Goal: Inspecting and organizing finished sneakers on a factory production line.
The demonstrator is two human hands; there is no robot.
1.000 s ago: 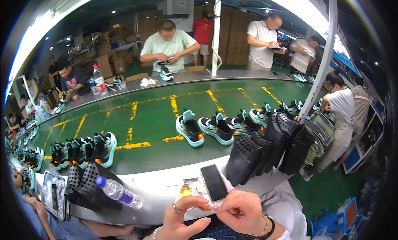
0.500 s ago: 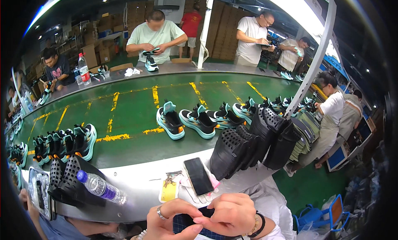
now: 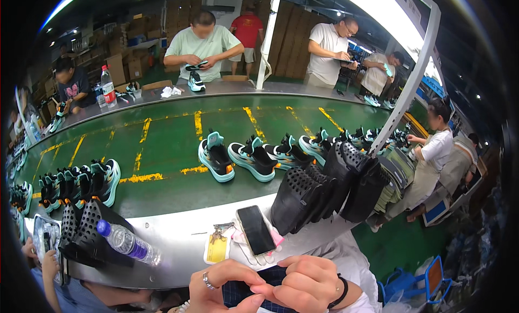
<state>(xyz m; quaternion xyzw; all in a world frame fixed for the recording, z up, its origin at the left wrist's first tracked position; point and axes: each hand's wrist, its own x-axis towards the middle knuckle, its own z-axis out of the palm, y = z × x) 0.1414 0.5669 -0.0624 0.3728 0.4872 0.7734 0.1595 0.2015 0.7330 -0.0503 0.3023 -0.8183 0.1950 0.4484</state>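
- I see my left hand (image 3: 230, 288) and right hand (image 3: 303, 283) together at the bottom of the head view, both curled shut on a dark blue checked piece (image 3: 254, 288), fingertips pinching it between them.
- That piece sits low against my body, directly between the two hands and just below the near metal ledge (image 3: 173, 243); most of it is hidden by my fingers, so I cannot tell what it is.
- As far as I can tell, its long axis runs left to right from one hand to the other, roughly parallel to the ledge. Which end leads I cannot tell.
- Judging by how things lie, the work is in mid-handling: the piece is gripped, not set down, and nothing finished lies by my hands.
- Just ahead of my hands on the ledge lie a black phone (image 3: 255, 229), a yellow tag with keys (image 3: 216, 247) and a pale cloth under the phone.
- Ahead and left of my left hand a clear water bottle (image 3: 127, 243) lies tipped on a black perforated stack (image 3: 84, 232); ahead and right of my right hand stands another black perforated stack (image 3: 319, 191).
- Beyond those, teal-and-black sneakers (image 3: 251, 159) stand in rows on the green belt (image 3: 162, 145), well away from my hands and untouched by me.
- Other people work on the belt's far side and to my right.
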